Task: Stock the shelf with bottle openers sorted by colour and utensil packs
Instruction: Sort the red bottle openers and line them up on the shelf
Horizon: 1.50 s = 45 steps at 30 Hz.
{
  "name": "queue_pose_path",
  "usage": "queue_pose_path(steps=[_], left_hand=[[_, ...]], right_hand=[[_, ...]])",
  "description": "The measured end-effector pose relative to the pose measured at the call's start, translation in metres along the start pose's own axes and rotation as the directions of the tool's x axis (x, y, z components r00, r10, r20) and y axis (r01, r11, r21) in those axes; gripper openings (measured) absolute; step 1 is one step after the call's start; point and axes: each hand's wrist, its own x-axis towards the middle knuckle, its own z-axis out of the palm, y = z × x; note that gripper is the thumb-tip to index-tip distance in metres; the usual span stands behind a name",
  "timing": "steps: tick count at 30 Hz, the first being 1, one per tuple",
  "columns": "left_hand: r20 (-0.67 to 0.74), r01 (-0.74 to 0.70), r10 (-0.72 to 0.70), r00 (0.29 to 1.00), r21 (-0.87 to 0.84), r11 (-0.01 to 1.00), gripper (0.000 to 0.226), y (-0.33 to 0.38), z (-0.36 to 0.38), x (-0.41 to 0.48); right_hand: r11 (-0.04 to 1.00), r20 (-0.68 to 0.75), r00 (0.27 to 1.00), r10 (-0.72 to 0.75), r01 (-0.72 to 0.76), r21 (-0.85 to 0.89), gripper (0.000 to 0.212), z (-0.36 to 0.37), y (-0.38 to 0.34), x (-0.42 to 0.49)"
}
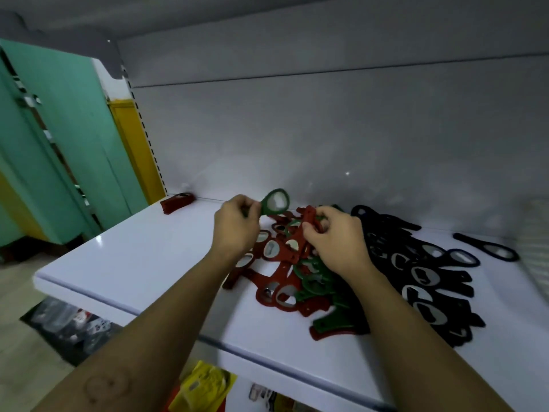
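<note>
A mixed heap of red and green bottle openers lies in the middle of the white shelf. To its right spreads a heap of dark blue and black openers. My left hand holds a green bottle opener by its handle, lifted above the heap's far left side. My right hand grips a red opener at the top of the heap. A small stack of red openers sits apart at the shelf's back left corner.
The shelf's grey back panel rises behind the heaps. A pale ribbed item lies at the right edge. Below the shelf show yellow packs and clear packs. A green wall panel stands at left.
</note>
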Motion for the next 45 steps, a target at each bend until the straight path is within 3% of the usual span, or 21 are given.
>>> queue_pose_path(steps=[2,6,11,15,19,22,27,29,33,36,41,45], left_hand=[[0.066,-0.063,0.064,0.996,-0.010,0.998,0.016,0.020,0.011,0.013],[0.305,-0.092,0.093,0.948,-0.017,0.996,0.034,0.032,0.024,0.021],[0.241,-0.184,0.198,0.950,-0.078,0.980,0.022,0.006,0.018,-0.014],[0.334,-0.051,0.108,0.936,-0.175,0.983,0.024,-0.003,0.013,-0.033],[0.402,0.177,-0.018,0.915,-0.363,0.915,0.020,-0.006,-0.001,-0.038],[0.387,0.240,-0.066,0.920,-0.421,0.875,0.026,-0.006,-0.010,-0.040],[0.379,0.435,-0.225,0.897,-0.675,0.596,0.024,-0.006,-0.015,-0.035],[0.375,0.462,-0.271,0.887,-0.704,0.539,0.025,-0.007,-0.015,-0.033],[0.352,0.471,-0.314,0.882,-0.669,0.575,0.013,-0.006,-0.018,-0.029],[0.363,0.488,-0.326,0.873,-0.638,0.596,0.023,-0.004,-0.018,-0.029],[0.394,0.417,-0.215,0.893,-0.551,0.723,0.017,-0.001,-0.020,-0.033],[0.391,0.319,-0.174,0.904,-0.343,0.883,0.011,-0.007,-0.020,-0.032]], right_hand=[[0.998,-0.013,0.999,0.034,-0.034,0.052,0.003,0.000,0.002,0.001],[0.977,-0.086,0.991,0.106,-0.088,0.192,0.010,-0.005,0.003,0.002],[0.852,0.001,0.977,0.213,-0.187,0.489,0.002,-0.003,-0.002,0.005],[0.726,0.127,0.964,0.235,-0.261,0.636,0.009,0.001,-0.010,0.004],[0.711,0.206,0.946,0.251,-0.324,0.625,0.016,0.001,-0.013,0.000],[0.738,0.199,0.936,0.292,-0.352,0.576,0.019,0.002,-0.013,0.001],[0.604,0.305,0.910,0.281,-0.415,0.680,0.018,0.000,-0.024,-0.004],[0.572,0.335,0.903,0.269,-0.430,0.698,0.017,-0.001,-0.028,-0.005],[0.539,0.306,0.897,0.318,-0.436,0.721,0.014,-0.002,-0.030,-0.005],[0.529,0.271,0.894,0.356,-0.432,0.730,0.012,-0.003,-0.029,-0.004],[0.552,0.296,0.883,0.365,-0.461,0.695,0.016,-0.002,-0.027,-0.006],[0.556,0.325,0.879,0.349,-0.474,0.683,0.018,-0.002,-0.027,-0.007]])
